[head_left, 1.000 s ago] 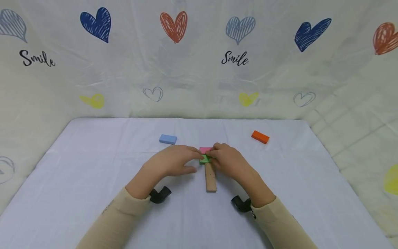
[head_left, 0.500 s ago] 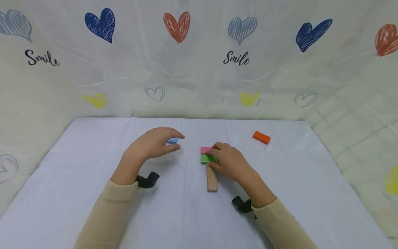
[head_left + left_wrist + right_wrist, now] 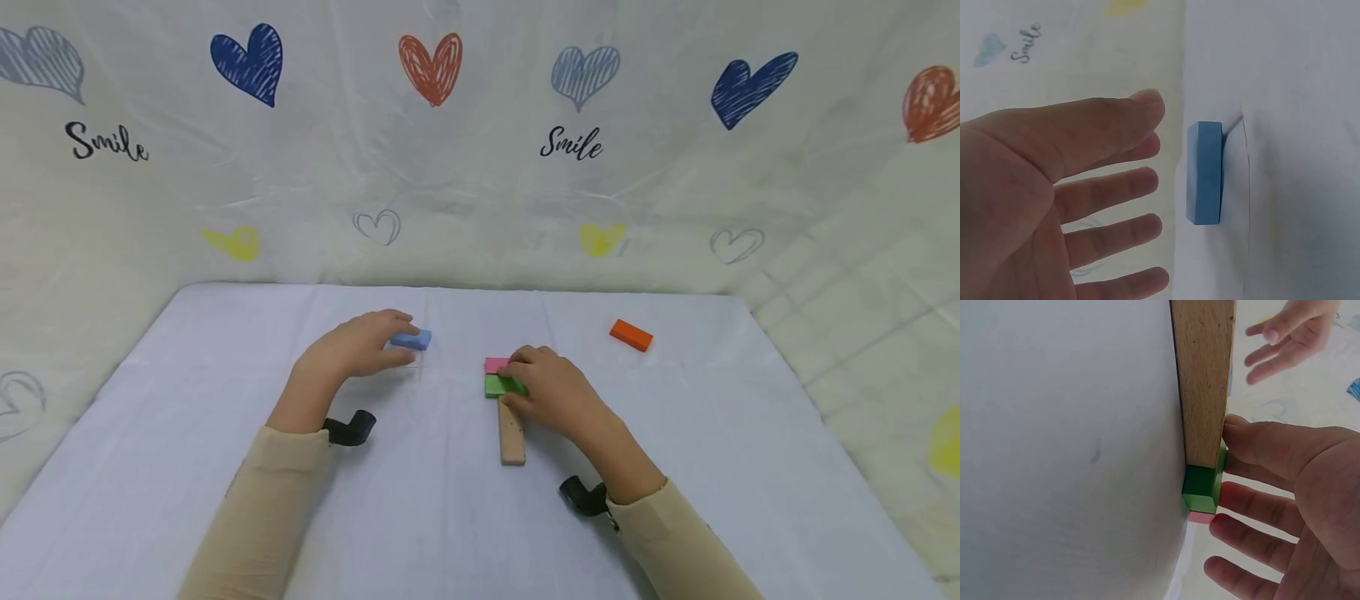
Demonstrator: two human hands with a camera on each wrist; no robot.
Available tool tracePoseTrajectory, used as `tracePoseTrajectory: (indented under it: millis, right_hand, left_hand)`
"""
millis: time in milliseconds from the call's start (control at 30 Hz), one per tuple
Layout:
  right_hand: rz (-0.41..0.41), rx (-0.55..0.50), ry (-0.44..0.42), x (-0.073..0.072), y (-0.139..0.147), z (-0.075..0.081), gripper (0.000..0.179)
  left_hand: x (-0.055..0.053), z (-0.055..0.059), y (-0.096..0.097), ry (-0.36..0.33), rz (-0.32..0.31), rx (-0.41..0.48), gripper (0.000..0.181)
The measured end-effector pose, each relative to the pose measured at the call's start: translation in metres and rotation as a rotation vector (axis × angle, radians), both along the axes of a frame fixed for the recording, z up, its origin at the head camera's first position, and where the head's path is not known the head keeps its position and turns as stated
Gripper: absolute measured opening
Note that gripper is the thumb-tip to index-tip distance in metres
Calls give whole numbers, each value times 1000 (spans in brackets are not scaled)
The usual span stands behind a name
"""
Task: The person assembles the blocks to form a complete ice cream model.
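Observation:
In the head view, my left hand [image 3: 351, 346] hovers at the blue block [image 3: 417, 340], thumb and fingers spread on either side. The left wrist view has the blue block [image 3: 1205, 174] just beyond the fingertips, with a gap between. A wooden block [image 3: 512, 433], a green block [image 3: 492, 386] and a pink block [image 3: 495, 365] stand together as a T near the middle. My right hand [image 3: 558, 390] rests over the right side of that group, partly covering the green and pink ones. In the right wrist view its thumb [image 3: 1239, 434] lies along the wooden block [image 3: 1204, 381], fairly straight fingers at the green block [image 3: 1199, 482].
An orange block [image 3: 632, 335] lies farther back on the right of the white-covered table [image 3: 675, 433]. A backdrop sheet [image 3: 480, 183] printed with hearts and lettering rises along the table's back edge. Black wrist cameras [image 3: 585, 496] hang below both hands.
My left hand has left the block group and moved left and back to the blue block. My right hand stays at the green and pink blocks.

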State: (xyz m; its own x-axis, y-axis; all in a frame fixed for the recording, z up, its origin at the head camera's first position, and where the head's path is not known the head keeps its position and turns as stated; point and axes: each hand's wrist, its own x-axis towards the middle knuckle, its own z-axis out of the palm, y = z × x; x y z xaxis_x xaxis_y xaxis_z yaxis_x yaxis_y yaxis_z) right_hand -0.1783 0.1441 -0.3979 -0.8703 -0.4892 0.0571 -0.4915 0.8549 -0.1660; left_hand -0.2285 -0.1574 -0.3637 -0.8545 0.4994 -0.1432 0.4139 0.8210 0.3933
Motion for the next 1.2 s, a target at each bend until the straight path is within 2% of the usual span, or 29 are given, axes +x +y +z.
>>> tracePoseTrajectory:
  millis: [167,400,800,1200]
  right_hand:
    - [2,2,2,1,0,1,39]
    - [3,8,-2,-1,1,0,40]
    - [10,3,-13,-4,3,2,40]
    - [19,1,-13,-11,7,1,40]
  left_hand:
    - [-2,-6,-3,-19,1,-9,44]
    - [-4,-8,-3,-26,-14,0,43]
    - [-9,-14,2,-5,-30,-23,44]
    - [-9,-16,12,-12,14,-55,48]
